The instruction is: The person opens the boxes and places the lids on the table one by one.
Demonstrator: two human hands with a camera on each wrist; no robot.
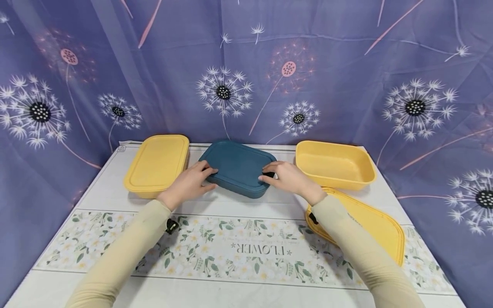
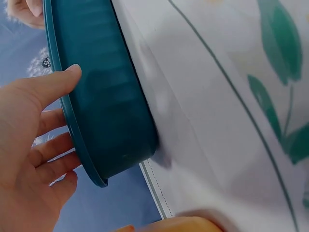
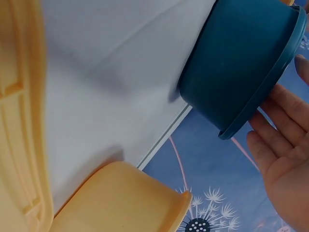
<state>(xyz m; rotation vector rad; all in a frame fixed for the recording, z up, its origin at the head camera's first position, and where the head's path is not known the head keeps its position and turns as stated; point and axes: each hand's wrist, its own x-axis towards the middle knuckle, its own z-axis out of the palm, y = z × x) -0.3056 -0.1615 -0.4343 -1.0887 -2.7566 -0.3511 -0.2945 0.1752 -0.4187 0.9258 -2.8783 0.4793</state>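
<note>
In the head view a dark teal rectangular box with its lid on [image 1: 239, 164] sits at the middle back of the table. My left hand [image 1: 188, 182] is at its left end, fingertips on the lid's edge and thumb extended lower, by the front wall. At the right end, my right hand [image 1: 290, 177] touches the lid's edge with relaxed fingers. The left wrist view has the left thumb [image 2: 72, 77] overlapping the teal side wall [image 2: 106, 111]; whether it presses there I cannot tell. Extended right fingers [image 3: 285, 116] lie along the lid rim in the right wrist view.
A yellow lidded box [image 1: 158, 162] stands to the left. An uncovered yellow box [image 1: 335, 164] stands at the back right. A loose yellow lid [image 1: 369, 222] lies nearer, partly under the right forearm. A purple dandelion curtain [image 1: 246, 55] hangs behind the flower-printed tablecloth [image 1: 215, 252].
</note>
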